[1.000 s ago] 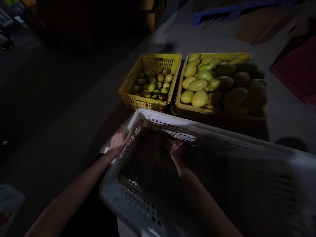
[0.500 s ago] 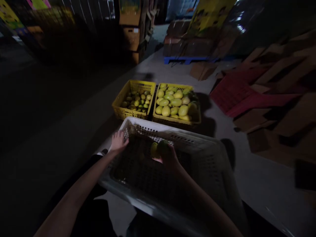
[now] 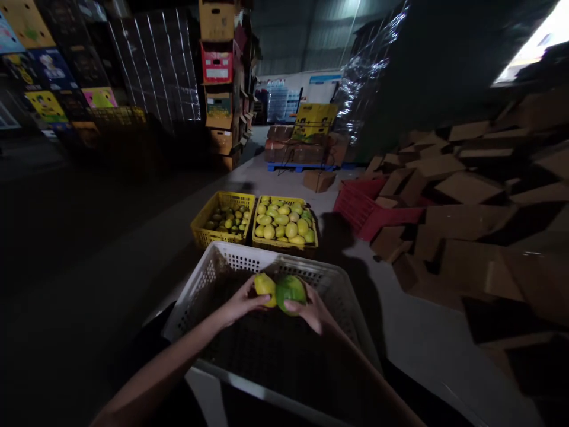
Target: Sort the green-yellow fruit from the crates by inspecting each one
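Left hand [image 3: 240, 305] moved off crate rim [image 3: 284, 256], fingers [image 3: 259, 301] grasping yellow fruit [image 3: 264, 285], right fingers [image 3: 296, 308] around green fruit [image 3: 288, 290]

The grey floor [image 3: 400, 338] carries two yellow fruit crates [image 3: 214, 237], a red crate [image 3: 355, 207], a blue pallet [image 3: 302, 168] and brown cartons [image 3: 319, 181].

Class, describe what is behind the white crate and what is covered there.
Behind it, the left yellow crate holds smaller fruit; the right yellow crate is heaped with larger fruit. The white crate partly hides their lower fronts; whatever lies under the fruit is hidden.
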`<state>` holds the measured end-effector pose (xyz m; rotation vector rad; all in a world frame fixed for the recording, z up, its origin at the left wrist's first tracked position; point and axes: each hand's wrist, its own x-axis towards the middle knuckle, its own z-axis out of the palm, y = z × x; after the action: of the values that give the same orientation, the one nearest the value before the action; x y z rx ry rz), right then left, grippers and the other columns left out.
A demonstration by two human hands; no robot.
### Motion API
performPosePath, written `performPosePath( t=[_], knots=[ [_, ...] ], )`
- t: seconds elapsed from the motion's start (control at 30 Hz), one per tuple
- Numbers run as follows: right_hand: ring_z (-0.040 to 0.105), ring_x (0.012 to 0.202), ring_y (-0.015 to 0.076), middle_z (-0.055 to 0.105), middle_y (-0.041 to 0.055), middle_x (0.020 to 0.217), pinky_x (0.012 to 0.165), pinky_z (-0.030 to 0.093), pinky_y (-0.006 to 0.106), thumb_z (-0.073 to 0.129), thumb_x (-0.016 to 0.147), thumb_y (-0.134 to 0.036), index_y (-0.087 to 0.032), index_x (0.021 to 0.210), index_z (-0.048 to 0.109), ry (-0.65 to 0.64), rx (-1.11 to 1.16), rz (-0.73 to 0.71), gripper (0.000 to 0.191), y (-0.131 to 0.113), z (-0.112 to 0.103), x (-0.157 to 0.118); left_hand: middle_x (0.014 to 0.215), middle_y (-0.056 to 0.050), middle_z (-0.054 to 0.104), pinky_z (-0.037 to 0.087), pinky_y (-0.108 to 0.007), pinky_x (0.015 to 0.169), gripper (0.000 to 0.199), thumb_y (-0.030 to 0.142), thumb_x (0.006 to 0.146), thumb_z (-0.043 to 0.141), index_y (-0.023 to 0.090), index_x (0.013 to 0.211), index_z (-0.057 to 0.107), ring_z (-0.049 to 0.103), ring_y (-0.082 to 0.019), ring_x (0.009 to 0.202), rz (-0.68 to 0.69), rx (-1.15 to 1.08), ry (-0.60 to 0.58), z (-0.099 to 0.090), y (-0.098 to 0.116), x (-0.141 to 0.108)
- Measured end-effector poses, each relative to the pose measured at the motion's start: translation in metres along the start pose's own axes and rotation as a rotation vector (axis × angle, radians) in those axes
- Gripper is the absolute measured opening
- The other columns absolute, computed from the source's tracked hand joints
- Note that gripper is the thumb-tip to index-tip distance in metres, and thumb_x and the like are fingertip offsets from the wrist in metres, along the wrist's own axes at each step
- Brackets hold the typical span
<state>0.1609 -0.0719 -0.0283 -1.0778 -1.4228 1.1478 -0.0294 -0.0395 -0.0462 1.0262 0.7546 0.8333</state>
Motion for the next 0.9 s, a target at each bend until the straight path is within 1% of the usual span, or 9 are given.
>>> performPosePath(
  t=[0.13,0.2,0.27,0.33,0.43,0.57,0.63,0.77,0.9],
  knots=[
    [0.063,0.094,0.0255,0.066,0.0093,0.102,0.085,0.052,0.04,0.077,0.063,-0.036,-0.019,0.108,0.058,0.281,-0.458,-0.294,0.052,0.013,-0.008,-0.016,0.116,-0.009,0.059,0.045,-0.035,0.092,0.066,0.032,0.057,0.085,0.019,0.115,0.055,0.056,-0.024,0.107,0.311,0.308,0.075,-0.01,0.001,-0.008],
    [0.061,0.099,0.0263,0.065,0.01,0.105,0.088,0.051,0.041,0.076,0.065,-0.034,-0.02,0.11,0.058,0.334,-0.563,-0.385,0.051,0.014,-0.007,-0.015,0.114,-0.007,0.06,0.043,-0.035,0.095,0.058,0.028,0.059,0.083,0.02,0.111,0.057,0.056,-0.023,0.108,0.408,0.392,0.121,-0.011,0.008,-0.011],
    [0.061,0.101,0.0261,0.063,0.01,0.109,0.088,0.052,0.041,0.075,0.066,-0.034,-0.021,0.113,0.056,0.307,-0.555,-0.372,0.052,0.012,-0.004,-0.012,0.112,-0.006,0.06,0.046,-0.033,0.09,0.057,0.027,0.059,0.083,0.021,0.109,0.056,0.058,-0.021,0.102,0.423,0.371,0.173,-0.009,0.015,-0.012],
    [0.062,0.098,0.0251,0.063,0.0095,0.109,0.084,0.053,0.04,0.077,0.064,-0.034,-0.022,0.113,0.053,0.294,-0.43,-0.293,0.056,0.009,-0.001,-0.008,0.103,-0.003,0.062,0.05,-0.029,0.078,0.057,0.027,0.06,0.082,0.023,0.109,0.053,0.062,-0.017,0.086,0.357,0.261,0.183,-0.006,0.02,-0.012],
    [0.065,0.09,0.023,0.064,0.0058,0.101,0.078,0.055,0.037,0.081,0.056,-0.034,-0.023,0.104,0.052,0.293,-0.107,-0.105,0.058,0.007,0.001,-0.007,0.09,-0.001,0.064,0.05,-0.025,0.062,0.052,0.031,0.067,0.077,0.023,0.111,0.051,0.061,-0.011,0.064,0.167,-0.01,0.127,-0.003,0.021,-0.011],
    [0.064,0.095,0.0244,0.067,0.0049,0.101,0.085,0.052,0.038,0.078,0.058,-0.034,-0.025,0.102,0.058,0.17,0.289,0.162,0.049,0.008,0.002,-0.013,0.08,-0.003,0.065,0.048,-0.021,0.056,0.041,0.037,0.068,0.068,0.015,0.101,0.059,0.06,-0.012,0.063,-0.045,-0.411,0.066,-0.005,0.022,-0.013],
    [0.065,0.094,0.0256,0.068,0.0061,0.1,0.085,0.052,0.04,0.072,0.063,-0.036,-0.025,0.104,0.06,0.141,0.431,0.24,0.044,0.008,0.002,-0.015,0.08,-0.006,0.066,0.046,-0.021,0.053,0.04,0.042,0.072,0.062,0.013,0.099,0.062,0.06,-0.013,0.064,-0.114,-0.526,0.063,-0.007,0.024,-0.015],
    [0.066,0.092,0.0289,0.07,0.0102,0.098,0.081,0.053,0.044,0.061,0.067,-0.046,-0.021,0.098,0.061,0.036,0.656,0.329,0.039,0.006,0.002,-0.013,0.072,-0.006,0.065,0.045,-0.021,0.048,0.043,0.052,0.079,0.055,0.012,0.09,0.063,0.056,-0.011,0.054,-0.167,-0.593,0.085,-0.007,0.026,-0.015],
    [0.066,0.091,0.0292,0.07,0.0131,0.102,0.073,0.055,0.044,0.053,0.072,-0.055,-0.02,0.099,0.061,0.005,0.738,0.345,0.045,0.005,0.004,-0.01,0.077,-0.005,0.066,0.048,-0.021,0.052,0.037,0.048,0.083,0.053,0.014,0.092,0.063,0.058,-0.011,0.057,-0.134,-0.649,0.097,-0.007,0.024,-0.013]
  ],
)
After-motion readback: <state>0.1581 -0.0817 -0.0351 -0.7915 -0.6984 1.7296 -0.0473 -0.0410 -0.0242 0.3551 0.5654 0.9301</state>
